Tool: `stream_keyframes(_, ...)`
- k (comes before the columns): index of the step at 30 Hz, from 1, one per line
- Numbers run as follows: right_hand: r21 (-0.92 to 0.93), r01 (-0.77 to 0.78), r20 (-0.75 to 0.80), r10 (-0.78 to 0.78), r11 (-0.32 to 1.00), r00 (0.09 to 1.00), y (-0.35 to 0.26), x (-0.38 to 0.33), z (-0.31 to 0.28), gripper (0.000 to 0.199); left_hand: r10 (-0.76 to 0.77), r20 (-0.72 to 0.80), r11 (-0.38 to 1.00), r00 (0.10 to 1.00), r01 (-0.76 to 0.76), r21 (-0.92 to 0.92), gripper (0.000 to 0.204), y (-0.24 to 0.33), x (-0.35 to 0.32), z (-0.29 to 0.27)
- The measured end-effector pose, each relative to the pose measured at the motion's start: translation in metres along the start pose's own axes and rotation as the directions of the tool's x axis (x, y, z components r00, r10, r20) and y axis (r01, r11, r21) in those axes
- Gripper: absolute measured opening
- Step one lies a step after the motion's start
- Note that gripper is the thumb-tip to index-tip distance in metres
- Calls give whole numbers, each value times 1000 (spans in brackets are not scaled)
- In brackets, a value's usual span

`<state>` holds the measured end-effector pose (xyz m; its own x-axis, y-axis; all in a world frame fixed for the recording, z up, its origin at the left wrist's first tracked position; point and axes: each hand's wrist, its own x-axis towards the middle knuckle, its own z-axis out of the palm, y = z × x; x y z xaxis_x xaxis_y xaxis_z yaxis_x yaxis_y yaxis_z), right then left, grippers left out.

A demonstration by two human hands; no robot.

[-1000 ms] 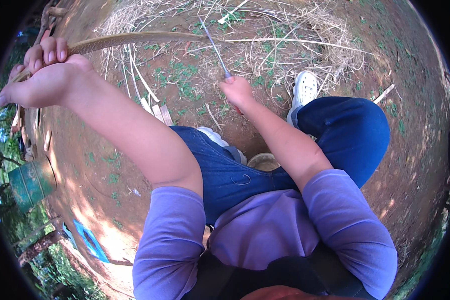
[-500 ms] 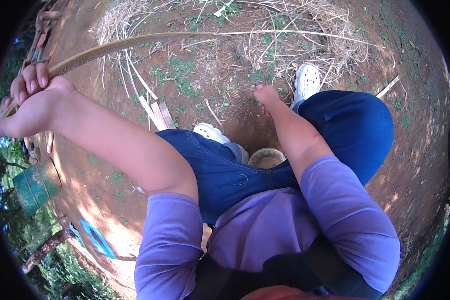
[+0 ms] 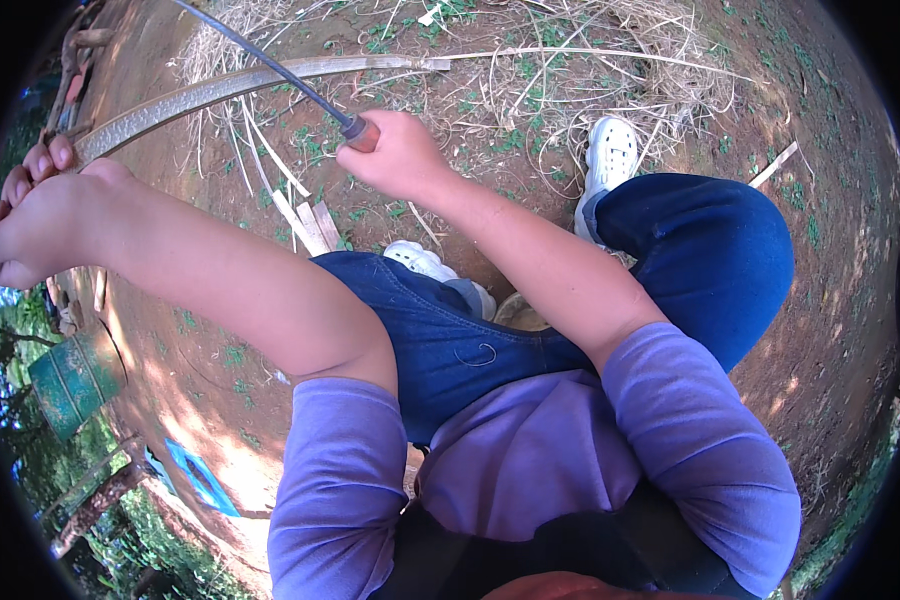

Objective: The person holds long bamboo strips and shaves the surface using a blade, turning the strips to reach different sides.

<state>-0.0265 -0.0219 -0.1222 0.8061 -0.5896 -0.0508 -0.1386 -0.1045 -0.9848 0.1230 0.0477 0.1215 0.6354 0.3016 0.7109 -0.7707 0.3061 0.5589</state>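
Note:
I sit low over bare red earth, knees in blue jeans. My left hand (image 3: 30,215) grips the near end of a long curved bamboo strip (image 3: 240,88) that arcs across the ground to the upper right. My right hand (image 3: 395,155) is closed around the reddish handle of a long thin knife (image 3: 270,65), whose blade points up and left, crossing over the strip. White shoes (image 3: 610,150) show beyond my knees.
Dry straw and grass (image 3: 530,60) litter the ground ahead. Several short split bamboo pieces (image 3: 305,225) lie by my left knee. A green can (image 3: 75,375) stands at the left, and a blue object (image 3: 198,475) lies at the lower left.
My right hand has lifted from the ground near the shoe and swung left, bringing the knife up across the bamboo strip. The left hand keeps its hold on the strip.

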Motion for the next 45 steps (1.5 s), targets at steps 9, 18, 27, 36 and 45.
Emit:
stream_keyframes(9, -111, -167, -58, 161, 980, 985, 63, -20, 7, 22, -20, 10, 999, 1000, 20, 27, 32, -11, 12, -22)
stream_keyframes(18, -238, -262, -114, 241, 935, 964, 71, -26, -5, 27, -29, 93, 998, 995, 24, 55, 52, 5, -3, -18)
stream_keyframes(27, 7, -772, -236, 751, 635, 616, 203, -71, -35, 31, 34, 269, 998, 963, -18, -60, 65, 11, -9, -12)
stream_keyframes(36, 364, -20, -234, 112, 931, 966, -6, 21, -43, 44, -54, 569, 924, 821, 258, -284, 69, 20, -13, -5)
stream_keyframes(45, 443, -68, -187, 166, 894, 968, -20, 40, -36, 33, -55, 628, 917, 776, 288, -275, 67, 31, -18, -4)
